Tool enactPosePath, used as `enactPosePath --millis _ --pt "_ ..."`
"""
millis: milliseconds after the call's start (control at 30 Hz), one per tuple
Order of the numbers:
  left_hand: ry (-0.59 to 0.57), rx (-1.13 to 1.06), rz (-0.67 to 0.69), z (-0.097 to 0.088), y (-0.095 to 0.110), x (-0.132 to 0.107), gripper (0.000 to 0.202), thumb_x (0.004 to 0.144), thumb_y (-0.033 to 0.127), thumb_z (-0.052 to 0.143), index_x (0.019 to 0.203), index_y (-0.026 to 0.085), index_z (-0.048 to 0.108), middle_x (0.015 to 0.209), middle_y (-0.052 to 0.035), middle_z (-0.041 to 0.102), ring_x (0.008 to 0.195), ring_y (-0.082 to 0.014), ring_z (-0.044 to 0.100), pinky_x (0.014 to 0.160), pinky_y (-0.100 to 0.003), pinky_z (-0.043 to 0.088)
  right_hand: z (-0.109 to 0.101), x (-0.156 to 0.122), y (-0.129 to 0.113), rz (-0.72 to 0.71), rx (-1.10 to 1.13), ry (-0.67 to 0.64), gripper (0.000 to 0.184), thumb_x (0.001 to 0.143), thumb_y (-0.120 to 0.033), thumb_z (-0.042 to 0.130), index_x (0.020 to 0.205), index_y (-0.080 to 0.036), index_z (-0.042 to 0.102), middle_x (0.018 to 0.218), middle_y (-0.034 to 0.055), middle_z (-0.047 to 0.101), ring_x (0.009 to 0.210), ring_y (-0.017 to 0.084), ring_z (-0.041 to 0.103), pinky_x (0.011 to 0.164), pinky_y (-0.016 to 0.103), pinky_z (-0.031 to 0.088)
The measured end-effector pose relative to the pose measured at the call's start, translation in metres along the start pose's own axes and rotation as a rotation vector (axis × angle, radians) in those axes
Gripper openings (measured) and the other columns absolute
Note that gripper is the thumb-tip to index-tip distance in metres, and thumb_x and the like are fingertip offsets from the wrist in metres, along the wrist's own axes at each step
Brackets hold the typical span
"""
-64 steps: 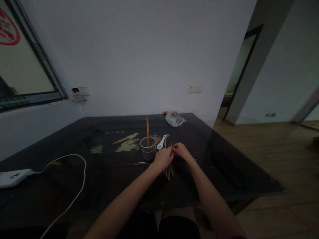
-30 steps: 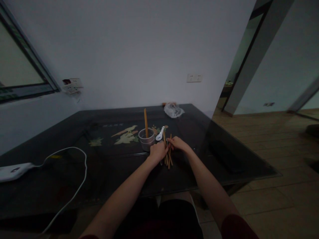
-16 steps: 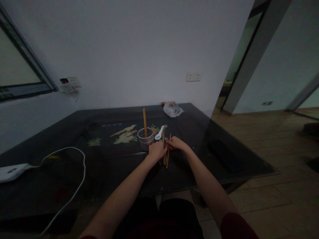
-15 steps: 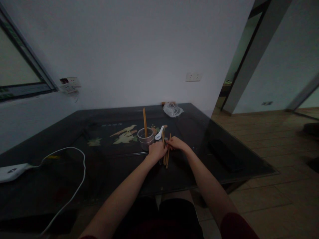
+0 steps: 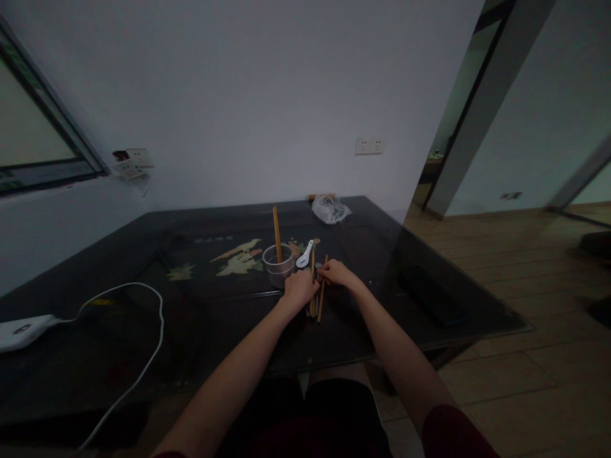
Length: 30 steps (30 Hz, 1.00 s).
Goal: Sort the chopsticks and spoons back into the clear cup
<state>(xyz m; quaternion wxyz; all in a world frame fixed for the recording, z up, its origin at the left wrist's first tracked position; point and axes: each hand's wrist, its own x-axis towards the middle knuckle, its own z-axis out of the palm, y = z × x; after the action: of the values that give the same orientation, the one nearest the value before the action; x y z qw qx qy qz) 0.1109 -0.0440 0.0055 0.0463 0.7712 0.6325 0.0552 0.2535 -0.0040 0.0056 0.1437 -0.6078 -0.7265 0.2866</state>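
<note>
Several wooden chopsticks (image 5: 313,309) lie pointing away from me on the dark table, partly covered by my hands. My left hand (image 5: 300,287) is closed over the left part of this bunch, its fingers mostly hidden from me. One chopstick (image 5: 321,304) on the right is pinched in the fingers of my right hand (image 5: 335,273). A white spoon (image 5: 305,254) rests just beyond my hands. Left of it stands a clear cup (image 5: 279,270) with chopsticks (image 5: 277,233) upright inside. The cup is close to my left hand.
A crumpled plastic bag (image 5: 329,209) sits at the table's far edge by the wall. A white power strip (image 5: 26,331) with a looping cable (image 5: 161,324) lies at the left. A dark flat object (image 5: 429,296) is on the right of the table (image 5: 229,343).
The chopstick in my right hand has come slightly apart from the others at its near end. Both hands stay almost in place.
</note>
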Motion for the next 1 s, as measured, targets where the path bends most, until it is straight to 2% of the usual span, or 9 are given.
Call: enactPosePath --millis 300,533,1000 --pt "-0.013 -0.056 0.005 0.002 -0.001 0.001 0.032 0.087 0.036 0.041 0.1 0.019 0.065 0.1 -0.0127 0.069 0.092 -0.0272 0.067 0.078 -0.035 0.052 0.002 0.001 0.002 0.061 -0.143 0.07 0.016 0.078 -0.028 0.057 0.077 -0.018 0.07 0.072 0.0046 0.069 0.075 0.016 0.065 0.063 0.02 0.041" --pt "-0.017 -0.047 0.002 -0.001 0.001 -0.001 0.032 0.088 0.035 0.039 0.099 0.018 0.064 0.099 -0.0138 0.069 0.092 -0.0277 0.067 0.078 -0.036 0.052 0.002 -0.005 -0.001 0.093 -0.241 0.098 0.018 0.075 -0.026 0.058 0.089 -0.021 0.069 0.096 0.0092 0.069 0.092 0.023 0.065 0.072 0.026 0.045" --pt "-0.018 -0.036 0.005 -0.002 0.001 -0.001 0.031 0.089 0.034 0.039 0.103 0.018 0.063 0.1 -0.0133 0.069 0.094 -0.0273 0.067 0.079 -0.036 0.051 -0.003 -0.012 -0.004 0.153 -0.318 0.159 0.024 0.081 -0.018 0.049 0.099 -0.021 0.066 0.107 0.0128 0.067 0.1 0.027 0.064 0.078 0.034 0.047"
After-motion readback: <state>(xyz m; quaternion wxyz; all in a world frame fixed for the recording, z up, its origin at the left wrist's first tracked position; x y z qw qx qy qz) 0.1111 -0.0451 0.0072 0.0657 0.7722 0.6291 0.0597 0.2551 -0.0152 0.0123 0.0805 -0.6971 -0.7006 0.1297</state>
